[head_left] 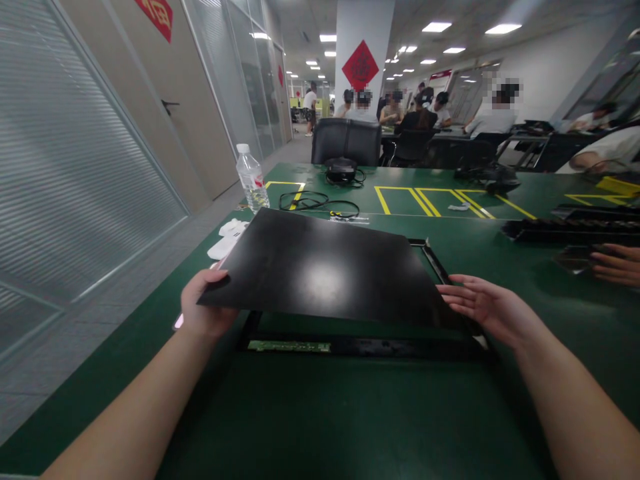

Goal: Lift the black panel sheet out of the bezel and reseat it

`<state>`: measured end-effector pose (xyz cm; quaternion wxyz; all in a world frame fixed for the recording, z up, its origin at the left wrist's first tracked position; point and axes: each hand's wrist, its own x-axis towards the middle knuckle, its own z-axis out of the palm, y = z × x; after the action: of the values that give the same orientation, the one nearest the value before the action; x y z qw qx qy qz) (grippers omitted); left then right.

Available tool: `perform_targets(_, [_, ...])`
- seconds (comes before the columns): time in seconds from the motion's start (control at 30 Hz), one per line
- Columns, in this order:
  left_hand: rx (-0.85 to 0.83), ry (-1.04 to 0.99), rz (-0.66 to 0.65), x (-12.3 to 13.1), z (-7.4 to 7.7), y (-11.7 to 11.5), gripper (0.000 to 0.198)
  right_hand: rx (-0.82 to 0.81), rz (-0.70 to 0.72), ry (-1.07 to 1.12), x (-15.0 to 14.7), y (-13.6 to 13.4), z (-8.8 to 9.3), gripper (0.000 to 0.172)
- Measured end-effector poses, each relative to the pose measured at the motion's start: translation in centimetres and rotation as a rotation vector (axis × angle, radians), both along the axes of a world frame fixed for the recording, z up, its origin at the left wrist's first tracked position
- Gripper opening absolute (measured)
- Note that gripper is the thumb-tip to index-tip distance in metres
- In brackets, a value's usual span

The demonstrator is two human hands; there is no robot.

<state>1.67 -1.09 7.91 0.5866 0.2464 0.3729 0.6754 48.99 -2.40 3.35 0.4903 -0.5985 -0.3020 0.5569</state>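
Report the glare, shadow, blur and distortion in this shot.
Head view: a white glare patch washes out the middle of the panel; in that view the near bar of the frame sits dark, its detail hard to read; also there, the door leans, likely lens distortion, and far people look soft, partly pixelated.

Our panel (305,267) looks smooth, with a satin sheen. The clear plastic bottle (253,181) at eleven o'clock looks glossy; at twelve, the chair (345,139) looks leathery. At six o'clock we see a smooth, low-sheen table (350,413).
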Motion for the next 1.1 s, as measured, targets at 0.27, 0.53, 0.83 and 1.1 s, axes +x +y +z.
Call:
perform_targets(0.27, [0.056, 0.040, -0.104, -0.3, -1.2, 0.0, 0.070, 0.021, -0.101, -0.156, -0.4, -0.1, 0.1, 0.013])
perform_targets(0.53, [0.012, 0.112, -0.149, 0.4, -1.5, -0.3, 0.073, 0.048, -0.165, -0.262, -0.1, 0.3, -0.4, 0.019])
perform_targets(0.83, [-0.007, 0.157, -0.229, 0.8, -2.1, -0.2, 0.074, 0.066, -0.195, -0.328, 0.5, 0.4, -0.8, 0.019])
perform_targets(1.1, [-0.048, 0.187, -0.293, 0.2, -3.4, 0.1, 0.066, 0.036, -0.209, -0.350, 1.2, 0.6, -1.0, 0.018])
